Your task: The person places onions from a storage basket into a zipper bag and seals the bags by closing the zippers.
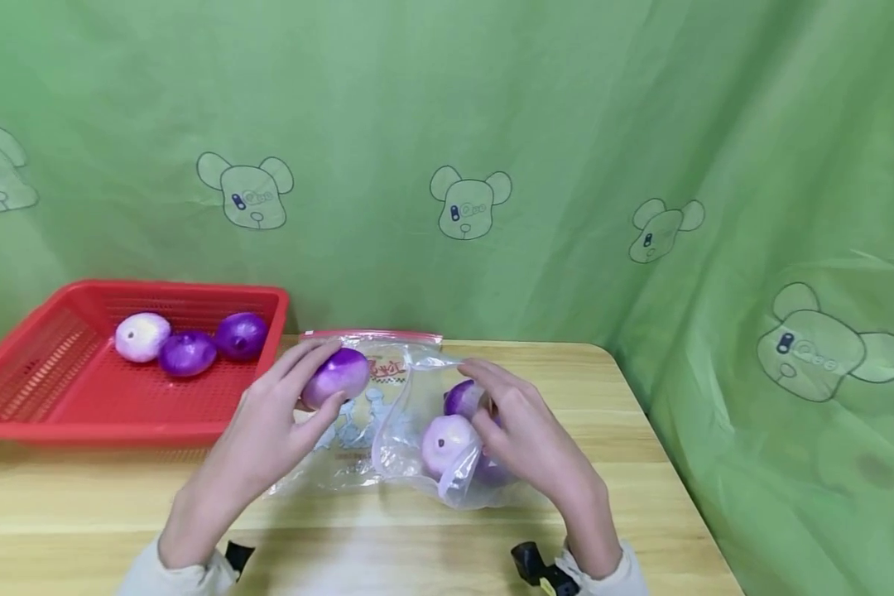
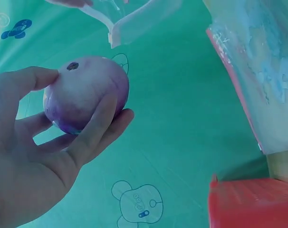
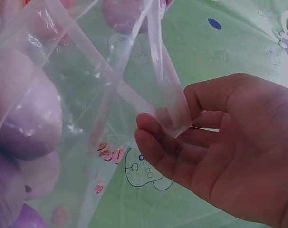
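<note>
My left hand (image 1: 279,414) holds a purple-and-white onion (image 1: 340,377) above the table, left of the mouth of a clear plastic bag (image 1: 395,447). In the left wrist view, thumb and fingers curl round this onion (image 2: 89,92). My right hand (image 1: 517,422) pinches the edge of the bag's mouth; the right wrist view shows the bag's rim (image 3: 175,121) between thumb and fingers. Several onions sit inside the bag, among them a pale onion (image 1: 447,445) facing the opening and a darker onion (image 1: 462,399) behind it, partly covered by the right hand.
A red plastic basket (image 1: 119,430) stands at the left, with a whitish onion (image 1: 142,337) and two purple onions (image 1: 187,353) in it. Under the open bag lies a flat printed zip bag (image 1: 350,422) with a red strip. A green curtain (image 1: 372,265) hangs behind the wooden table (image 1: 343,546).
</note>
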A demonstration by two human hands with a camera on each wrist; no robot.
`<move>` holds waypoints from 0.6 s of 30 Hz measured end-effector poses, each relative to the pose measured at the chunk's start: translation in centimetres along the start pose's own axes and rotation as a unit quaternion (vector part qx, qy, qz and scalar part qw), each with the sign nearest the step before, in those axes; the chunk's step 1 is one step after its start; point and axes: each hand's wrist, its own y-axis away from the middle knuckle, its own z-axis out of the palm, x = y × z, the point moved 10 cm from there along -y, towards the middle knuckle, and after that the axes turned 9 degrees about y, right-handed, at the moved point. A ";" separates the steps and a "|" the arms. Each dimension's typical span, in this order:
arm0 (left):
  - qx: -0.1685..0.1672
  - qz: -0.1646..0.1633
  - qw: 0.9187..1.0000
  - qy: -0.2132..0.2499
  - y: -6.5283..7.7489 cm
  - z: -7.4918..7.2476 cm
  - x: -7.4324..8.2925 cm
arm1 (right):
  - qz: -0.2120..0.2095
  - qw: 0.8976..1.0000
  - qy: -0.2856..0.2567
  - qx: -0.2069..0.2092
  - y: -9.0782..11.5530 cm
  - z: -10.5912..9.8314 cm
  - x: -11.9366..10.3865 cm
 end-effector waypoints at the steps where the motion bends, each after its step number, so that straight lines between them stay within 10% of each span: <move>1: -0.002 0.005 1.000 0.000 0.0 0.3 0.1 | -0.001 1.000 0.004 0.003 0.1 0.0 0.0; 18: -0.057 0.034 0.997 -0.031 0.6 4.0 2.7 | -0.009 1.000 0.002 0.001 -0.2 0.2 -0.3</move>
